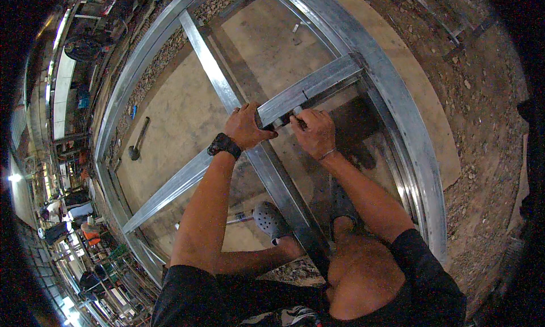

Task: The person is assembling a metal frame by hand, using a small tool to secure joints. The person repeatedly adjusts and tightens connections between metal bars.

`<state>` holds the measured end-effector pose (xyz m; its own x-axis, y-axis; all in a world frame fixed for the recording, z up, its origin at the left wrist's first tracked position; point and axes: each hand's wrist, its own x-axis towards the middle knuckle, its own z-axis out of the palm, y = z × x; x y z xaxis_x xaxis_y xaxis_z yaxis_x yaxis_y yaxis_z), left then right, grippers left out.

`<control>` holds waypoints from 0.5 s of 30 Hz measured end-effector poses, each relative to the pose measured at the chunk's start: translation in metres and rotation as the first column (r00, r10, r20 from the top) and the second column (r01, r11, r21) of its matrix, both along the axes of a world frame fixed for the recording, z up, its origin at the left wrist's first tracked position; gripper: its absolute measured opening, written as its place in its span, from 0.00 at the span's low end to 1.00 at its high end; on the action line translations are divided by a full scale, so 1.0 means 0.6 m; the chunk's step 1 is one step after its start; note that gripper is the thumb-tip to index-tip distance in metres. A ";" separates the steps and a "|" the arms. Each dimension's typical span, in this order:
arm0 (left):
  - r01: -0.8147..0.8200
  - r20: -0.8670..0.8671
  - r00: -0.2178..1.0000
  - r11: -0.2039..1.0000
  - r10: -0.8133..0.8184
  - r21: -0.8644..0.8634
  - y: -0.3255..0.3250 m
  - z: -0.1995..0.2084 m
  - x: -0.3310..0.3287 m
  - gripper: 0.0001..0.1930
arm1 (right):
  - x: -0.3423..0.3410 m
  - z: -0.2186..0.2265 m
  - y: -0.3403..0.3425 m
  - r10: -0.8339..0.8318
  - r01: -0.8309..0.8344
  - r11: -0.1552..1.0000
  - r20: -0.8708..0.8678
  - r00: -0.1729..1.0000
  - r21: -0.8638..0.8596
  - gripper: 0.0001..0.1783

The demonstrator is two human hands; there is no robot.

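Note:
A large frame of shiny metal channels lies around me, with a long bar (210, 66) crossing its middle. A short crossbar (318, 86) runs from the frame's right side to that bar. My left hand (247, 127), with a black watch at the wrist, is closed over the joint, its thumb by the end of the short crossbar. Just to the right, under the crossbar's near edge, the fingers of my right hand (317, 133) are pinched together. A small light-coloured piece shows at their tips; its kind cannot be made out.
A mallet (138, 141) lies on the brown board (170, 123) inside the frame at left. Another metal bar (170, 186) slants toward the lower left. My foot in a grey clog (269, 220) stands beside the long bar. A black fan (84, 48) is at far left.

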<state>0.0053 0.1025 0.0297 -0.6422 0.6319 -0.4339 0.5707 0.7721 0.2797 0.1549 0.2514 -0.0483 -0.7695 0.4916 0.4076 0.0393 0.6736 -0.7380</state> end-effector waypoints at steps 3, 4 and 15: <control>-0.004 0.007 1.000 1.000 0.004 0.008 0.000 0.003 0.000 0.45 | 0.000 0.002 0.000 -0.001 0.001 1.000 -0.008 1.000 0.003 0.09; -0.004 0.014 1.000 1.000 0.004 -0.001 0.001 0.005 0.000 0.45 | 0.000 0.003 0.000 0.002 -0.002 1.000 -0.010 1.000 0.000 0.09; -0.004 0.003 1.000 0.999 0.004 0.038 -0.006 -0.001 -0.001 0.44 | 0.001 0.007 0.000 0.008 -0.008 1.000 -0.001 1.000 0.009 0.10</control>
